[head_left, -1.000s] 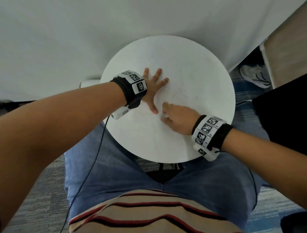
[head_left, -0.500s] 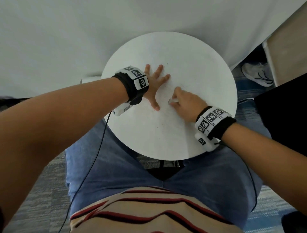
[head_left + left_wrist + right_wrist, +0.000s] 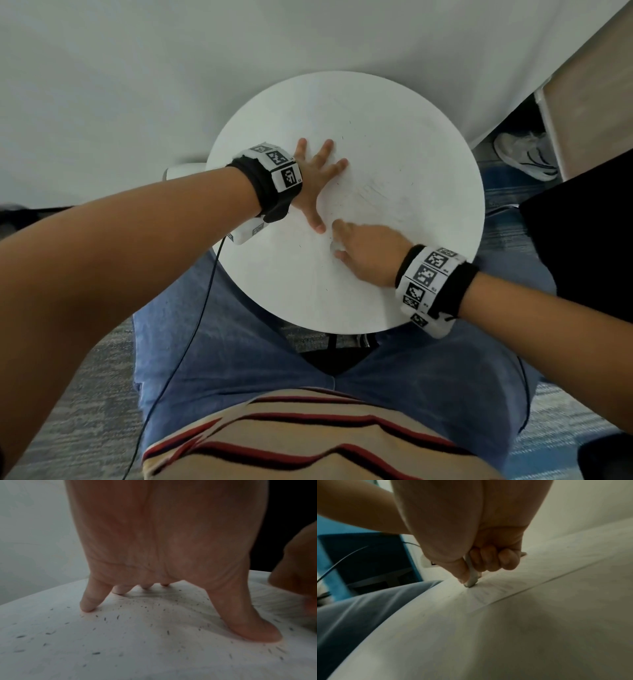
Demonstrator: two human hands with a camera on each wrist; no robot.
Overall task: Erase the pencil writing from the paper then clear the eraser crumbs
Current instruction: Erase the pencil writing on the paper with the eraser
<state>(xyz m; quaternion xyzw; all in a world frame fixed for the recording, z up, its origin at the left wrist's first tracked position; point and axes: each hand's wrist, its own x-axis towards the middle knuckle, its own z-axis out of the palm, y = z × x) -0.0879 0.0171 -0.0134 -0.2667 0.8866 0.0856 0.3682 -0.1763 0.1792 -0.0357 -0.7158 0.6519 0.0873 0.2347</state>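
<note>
Right grip [image 3: 481,561] pinches the eraser [image 3: 471,573], seemingly mostly hidden.

My white eraser [image 3: 471,573] meets white paper [image 3: 505,588] smudged grey, on a white round table [image 3: 428,137]. Dark grey crumbs [image 3: 130,615] speckle it. My jeans [image 3: 239,342] are blue, my shirt [image 3: 308,445] tan with red-and-black stripes.

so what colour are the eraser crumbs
Dark grey eraser crumbs, clearest in the left wrist view.

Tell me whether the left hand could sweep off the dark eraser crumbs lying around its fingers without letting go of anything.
Probably yes. The left hand lies flat and spread on the white sheet of paper, holding nothing, and the small dark eraser crumbs lie loose right beside its fingers. Lifting it may free the sheet, though.
</note>
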